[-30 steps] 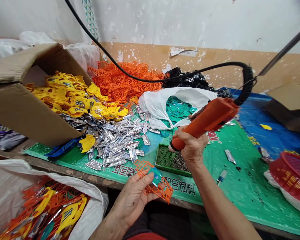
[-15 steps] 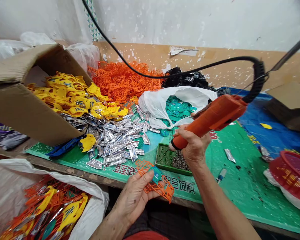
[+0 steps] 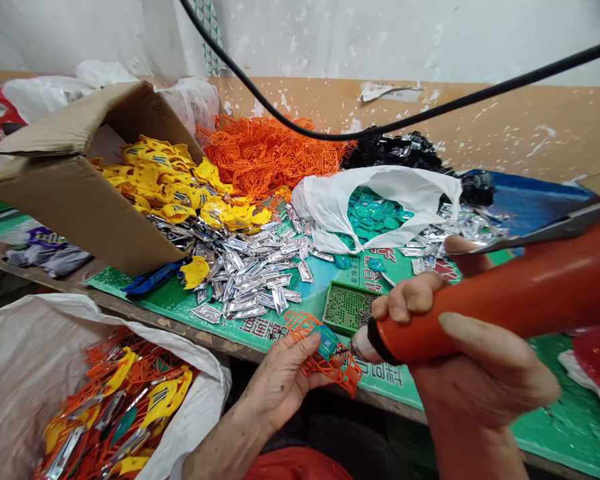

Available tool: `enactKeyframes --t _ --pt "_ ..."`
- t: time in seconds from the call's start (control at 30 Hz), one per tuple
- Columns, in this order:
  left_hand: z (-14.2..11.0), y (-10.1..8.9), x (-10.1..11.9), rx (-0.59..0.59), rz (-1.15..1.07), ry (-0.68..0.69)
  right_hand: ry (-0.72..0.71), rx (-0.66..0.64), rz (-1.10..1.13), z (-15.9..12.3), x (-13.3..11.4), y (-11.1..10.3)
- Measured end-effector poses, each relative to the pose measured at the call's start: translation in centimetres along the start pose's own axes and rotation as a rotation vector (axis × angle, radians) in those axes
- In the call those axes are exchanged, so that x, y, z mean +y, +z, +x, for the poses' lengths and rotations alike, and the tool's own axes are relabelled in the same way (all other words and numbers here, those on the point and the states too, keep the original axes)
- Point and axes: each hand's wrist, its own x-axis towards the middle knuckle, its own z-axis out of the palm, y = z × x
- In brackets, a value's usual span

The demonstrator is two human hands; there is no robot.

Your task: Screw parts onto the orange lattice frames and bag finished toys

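Note:
My left hand (image 3: 285,377) is closed on an orange plastic lattice frame (image 3: 349,375), thumb on top, just beyond the table's front edge. A teal plastic piece (image 3: 329,341) lies on the frame, beside my thumb. In my right hand (image 3: 480,373) is an orange electric screwdriver (image 3: 505,300), fingers wrapped round its body. Its thin bit reaches the frame next to the teal piece; whether a screw sits at the tip I cannot tell. Just behind, a green screw tray (image 3: 347,307) holds small screws, partly hidden by the screwdriver.
Silver pieces (image 3: 250,273) lie heaped mid-table. Behind are a tipped cardboard box (image 3: 75,207) with yellow parts (image 3: 165,173), orange frames (image 3: 275,153) and a white bag (image 3: 325,200) of teal pieces. A sack (image 3: 210,393) of assembled parts stands front left. A black cable (image 3: 300,127) hangs across.
The screwdriver has moved from over the screw tray down and toward me, its bit now at the orange frame. My left hand keeps its grip. The view has shifted slightly right.

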Motion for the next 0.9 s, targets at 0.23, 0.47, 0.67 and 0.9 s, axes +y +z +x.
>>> enactKeyframes --t 0.23,0.47,0.67,0.9 --pt "-0.1 0.3 0.0 -0.001 -0.004 0.011 0.004 -0.008 0.01 -0.2 1.2 0.1" --pt "0.0 0.2 0.1 0.032 -0.018 -0.001 0.016 -0.005 0.01 -0.1 1.7 -0.1" --pt "0.0 0.3 0.2 0.023 -0.006 0.011 0.023 -0.002 0.025 -0.2 1.8 -0.1" --pt "0.0 0.5 0.0 0.04 0.012 0.011 0.029 -0.047 0.001 -0.6 2.0 -0.1"
